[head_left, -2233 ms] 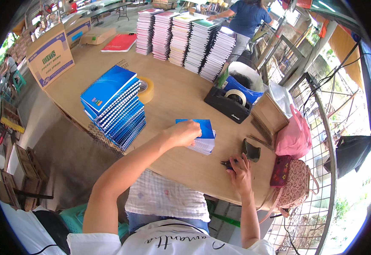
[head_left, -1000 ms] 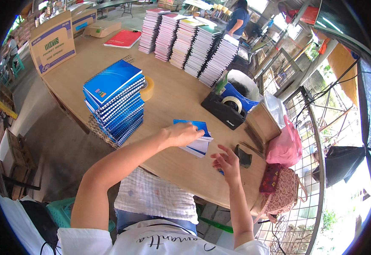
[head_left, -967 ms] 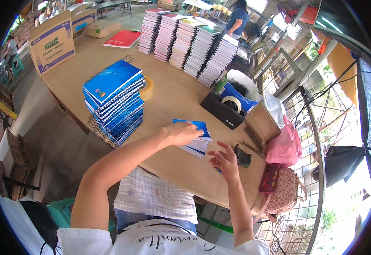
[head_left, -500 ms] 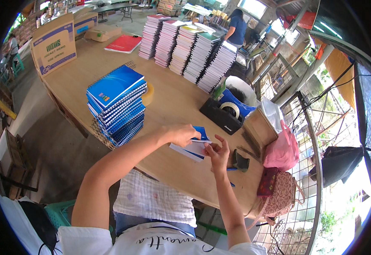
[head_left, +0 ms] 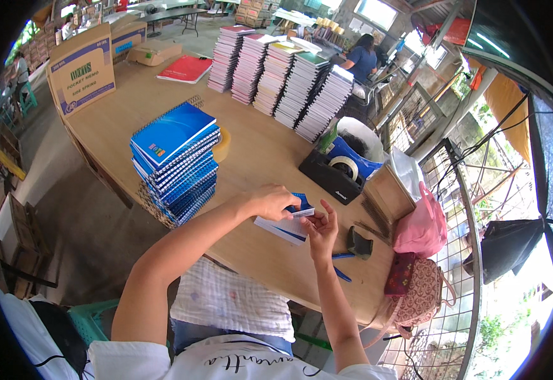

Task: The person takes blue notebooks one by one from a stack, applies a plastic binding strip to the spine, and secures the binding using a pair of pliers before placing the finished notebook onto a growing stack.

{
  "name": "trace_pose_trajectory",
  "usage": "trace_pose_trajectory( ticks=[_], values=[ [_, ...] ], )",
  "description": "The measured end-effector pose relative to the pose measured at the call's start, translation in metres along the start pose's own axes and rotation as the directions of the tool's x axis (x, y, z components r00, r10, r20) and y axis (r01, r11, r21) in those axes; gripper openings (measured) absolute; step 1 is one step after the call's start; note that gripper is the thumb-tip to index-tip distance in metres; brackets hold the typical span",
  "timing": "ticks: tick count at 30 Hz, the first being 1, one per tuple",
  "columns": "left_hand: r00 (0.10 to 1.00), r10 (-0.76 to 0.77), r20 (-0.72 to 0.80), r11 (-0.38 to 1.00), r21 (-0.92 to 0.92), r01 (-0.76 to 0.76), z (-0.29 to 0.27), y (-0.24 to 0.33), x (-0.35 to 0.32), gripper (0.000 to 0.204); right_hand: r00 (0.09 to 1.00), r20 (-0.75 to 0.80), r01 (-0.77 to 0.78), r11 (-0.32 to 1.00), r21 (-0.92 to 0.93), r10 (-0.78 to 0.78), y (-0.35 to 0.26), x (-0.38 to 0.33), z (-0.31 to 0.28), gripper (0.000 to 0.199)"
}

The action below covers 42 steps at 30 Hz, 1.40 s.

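A small open notebook (head_left: pixel 279 230) with a blue cover and white pages lies near the table's front edge. My left hand (head_left: pixel 272 201) reaches over it from the left, its fingers closed on the lifted pages and cover. At the right edge of the same pages, my right hand (head_left: pixel 322 229) pinches with thumb and a finger while another finger sticks up. To the left stands a tall stack of blue spiral notebooks (head_left: pixel 174 133). A blue-handled tool (head_left: pixel 341 274), perhaps pliers, rests right of my right hand, beside a dark green scrap (head_left: pixel 359 243).
Several notebook stacks (head_left: pixel 267 76) line the far side. A black tape dispenser (head_left: pixel 331 176), a wooden box (head_left: pixel 389 191), a pink plastic bag (head_left: pixel 421 221) and a patterned bag (head_left: pixel 415 288) crowd the right. Yellowish tape (head_left: pixel 222 143) sits behind the blue stack; a cardboard box (head_left: pixel 81 69) stands far left.
The lifted pages are raised slightly and tilted more, and my right hand's fingers have curled closer around their edge. The person in the background has turned. More of the blue-handled tool shows.
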<state>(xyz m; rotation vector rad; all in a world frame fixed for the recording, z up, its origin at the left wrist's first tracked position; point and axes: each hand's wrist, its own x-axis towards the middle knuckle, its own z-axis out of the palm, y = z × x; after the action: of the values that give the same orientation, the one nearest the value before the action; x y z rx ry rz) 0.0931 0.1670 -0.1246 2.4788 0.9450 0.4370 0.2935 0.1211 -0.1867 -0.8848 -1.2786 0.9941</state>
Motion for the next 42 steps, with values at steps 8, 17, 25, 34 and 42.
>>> trace_pose_trajectory(
  ticks=[8,17,25,34,42],
  values=[
    [0.998,-0.058,-0.004,0.997,0.052,0.058,-0.003,0.009,-0.002,0.028,1.0,-0.009,0.024,1.0,0.002,-0.024,-0.004,-0.002,0.01,0.057],
    [0.997,-0.062,-0.045,0.997,0.049,0.064,0.003,0.009,-0.002,0.03,0.999,-0.043,0.034,0.997,0.066,-0.031,0.006,-0.003,0.009,0.055],
    [0.997,-0.075,-0.002,0.997,0.023,0.075,0.005,0.004,0.001,0.031,0.998,-0.066,0.016,1.0,-0.008,-0.017,0.006,-0.001,0.014,0.054],
    [0.996,-0.09,0.003,0.996,0.024,0.09,0.0,0.008,0.0,0.028,0.998,-0.034,0.052,0.997,0.06,-0.051,0.003,-0.006,0.011,0.056],
    [0.997,-0.053,-0.055,0.998,0.032,0.055,0.009,0.006,-0.001,0.031,0.998,-0.068,0.012,0.998,0.065,-0.008,0.002,-0.01,0.015,0.062]
  ],
)
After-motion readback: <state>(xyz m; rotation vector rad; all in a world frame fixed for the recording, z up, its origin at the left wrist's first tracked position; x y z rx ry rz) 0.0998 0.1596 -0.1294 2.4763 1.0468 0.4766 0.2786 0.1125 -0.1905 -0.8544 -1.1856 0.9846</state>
